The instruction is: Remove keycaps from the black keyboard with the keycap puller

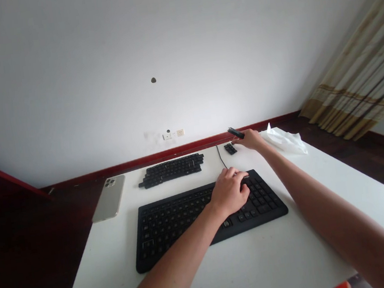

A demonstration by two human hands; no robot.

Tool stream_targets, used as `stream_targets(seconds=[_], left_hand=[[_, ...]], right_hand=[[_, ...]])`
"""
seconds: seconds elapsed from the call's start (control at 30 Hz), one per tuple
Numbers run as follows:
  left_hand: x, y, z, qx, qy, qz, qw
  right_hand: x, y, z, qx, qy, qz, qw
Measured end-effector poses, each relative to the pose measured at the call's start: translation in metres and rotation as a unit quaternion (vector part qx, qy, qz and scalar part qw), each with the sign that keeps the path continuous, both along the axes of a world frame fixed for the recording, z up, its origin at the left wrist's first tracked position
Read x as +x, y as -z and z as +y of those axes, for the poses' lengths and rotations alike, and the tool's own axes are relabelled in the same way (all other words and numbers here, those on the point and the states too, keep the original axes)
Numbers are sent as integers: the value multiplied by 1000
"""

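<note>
A black keyboard (pixel 182 210) lies across the white table, its left part showing bare key sockets and its right part still holding keycaps. My left hand (pixel 230 189) rests on the keyboard, its index finger stretched over the upper right keys and its thumb apart from it. Beyond the keyboard, my right hand (pixel 250 140) grips a slim dark tool (pixel 235 133) with a jagged tip; its exact kind is unclear. Just left of that hand sits a small group of loose black keycaps (pixel 230 149). Rows of removed keycaps (pixel 172 170) lie behind the keyboard.
A phone (pixel 109 198) lies face down at the table's left edge. Crumpled white plastic (pixel 286 141) is at the back right. The keyboard's cable (pixel 220 156) runs toward the back edge. Behind the table (pixel 249 268) stands a wall with sockets (pixel 173 134); a curtain (pixel 359 81) hangs at right.
</note>
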State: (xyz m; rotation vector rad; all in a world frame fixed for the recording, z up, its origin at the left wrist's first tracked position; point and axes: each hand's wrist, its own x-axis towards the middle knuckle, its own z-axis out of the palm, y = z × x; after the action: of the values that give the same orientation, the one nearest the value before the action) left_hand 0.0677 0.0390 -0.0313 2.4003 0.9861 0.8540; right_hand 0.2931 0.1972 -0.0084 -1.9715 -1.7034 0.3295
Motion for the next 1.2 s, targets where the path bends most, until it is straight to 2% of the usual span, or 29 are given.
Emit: stream_targets(seconds=[0.17, 0.27, 0.37, 0.5, 0.57, 0.67, 0.8, 0.97, 1.03, 1.2], left_hand=[[0, 1, 0, -13, -1, -21, 1000], [0, 1, 3, -33, -21, -56, 998], [-1, 1, 4, -61, -73, -78, 992], [-4, -2, 4, -68, -110, -69, 989], [-4, -3, 4, -67, -115, -57, 990], [-3, -1, 4, -58, -113, -35, 991], [-2, 3, 4, -34, -69, -31, 997], [0, 2, 3, -33, -34, -25, 999], [0, 1, 3, -32, -28, -21, 999], [0, -1, 3, -45, -22, -27, 998]], right_hand=[[-1, -27, -4, 59, 52, 38, 996], [-10, -51, -12, 116, 39, 160, 979], [-25, -75, -25, 169, -39, 365, 915], [-47, -93, -56, 133, -167, 539, 815], [-54, -91, -76, 95, -205, 591, 775], [-55, -73, -106, 42, -216, 643, 733], [-39, -36, -131, 8, -181, 690, 700], [-26, -6, -133, 25, -112, 771, 627], [-28, -2, -131, 23, -101, 780, 618], [-35, -1, -130, 0, -90, 774, 627]])
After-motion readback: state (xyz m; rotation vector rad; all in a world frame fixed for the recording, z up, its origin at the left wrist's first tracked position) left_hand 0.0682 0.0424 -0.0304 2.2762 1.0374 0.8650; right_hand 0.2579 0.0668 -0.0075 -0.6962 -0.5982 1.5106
